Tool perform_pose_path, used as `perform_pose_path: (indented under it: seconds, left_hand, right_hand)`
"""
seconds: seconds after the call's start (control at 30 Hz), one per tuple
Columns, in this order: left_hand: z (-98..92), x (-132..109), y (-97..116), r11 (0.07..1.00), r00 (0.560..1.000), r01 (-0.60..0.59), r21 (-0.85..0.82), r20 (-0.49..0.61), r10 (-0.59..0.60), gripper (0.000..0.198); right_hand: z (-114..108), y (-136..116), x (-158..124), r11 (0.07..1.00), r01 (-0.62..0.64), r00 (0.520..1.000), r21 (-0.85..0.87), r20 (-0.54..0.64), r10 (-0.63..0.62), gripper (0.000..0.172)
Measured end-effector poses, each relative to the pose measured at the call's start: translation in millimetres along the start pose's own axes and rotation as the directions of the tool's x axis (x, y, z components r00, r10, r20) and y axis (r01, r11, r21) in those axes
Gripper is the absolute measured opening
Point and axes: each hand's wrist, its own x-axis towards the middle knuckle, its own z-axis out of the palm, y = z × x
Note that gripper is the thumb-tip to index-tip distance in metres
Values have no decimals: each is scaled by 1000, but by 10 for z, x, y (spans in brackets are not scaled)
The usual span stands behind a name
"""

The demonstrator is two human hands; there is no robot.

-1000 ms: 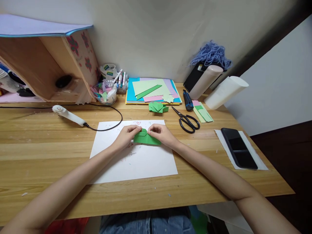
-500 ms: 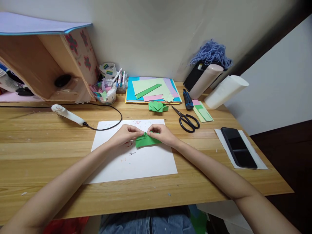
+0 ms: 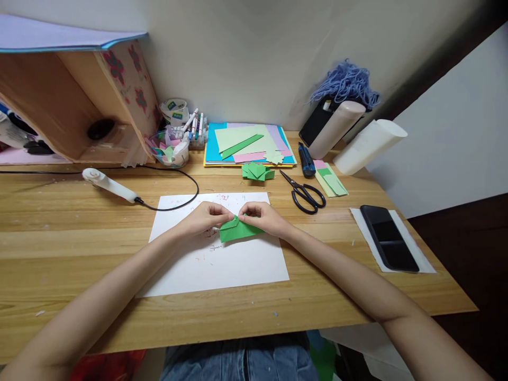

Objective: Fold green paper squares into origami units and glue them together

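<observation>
Both hands pinch a partly folded piece of green paper just above a white sheet marked with small coloured specks. My left hand grips the upper left edge between thumb and fingers. Close beside it, my right hand holds the top edge and covers the paper's right end. A small raised fold shows between the two thumbs. Behind the hands lies a folded green paper shape with several points.
Black-handled scissors, a blue cutter and paper pieces lie to the right. A phone rests farther right. Coloured sheets are stacked at the back. A white corded tool lies left, near a cardboard box.
The camera view has shifted very slightly. Both hands keep their pinch on the green paper, whose lower edge has tilted a little downward.
</observation>
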Motion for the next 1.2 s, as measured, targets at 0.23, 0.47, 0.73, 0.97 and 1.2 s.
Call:
perform_pose_path:
  seconds: [0.23,0.47,0.73,0.97,1.2]
  left_hand:
    - [-41,-46,11,999,989,-26,38,150,20,30]
    - [-46,-12,-45,989,991,-69,128,124,53,28]
    - [32,-46,83,975,996,-67,210,-44,78,29]
    - [207,-57,-22,967,958,-135,214,-221,183,25]
    - [228,-74,-32,957,962,-207,205,-136,238,26]
  right_hand:
    - [1,-15,-22,999,51,996,-11,78,-50,17]
    - [11,-5,-27,998,54,996,-23,68,-52,17]
    - [55,1,-22,999,50,996,-19,-79,-51,11]
    - [90,17,-35,997,75,990,-20,-116,-77,8]
    - [95,-8,-57,996,83,993,-15,-85,-84,12]
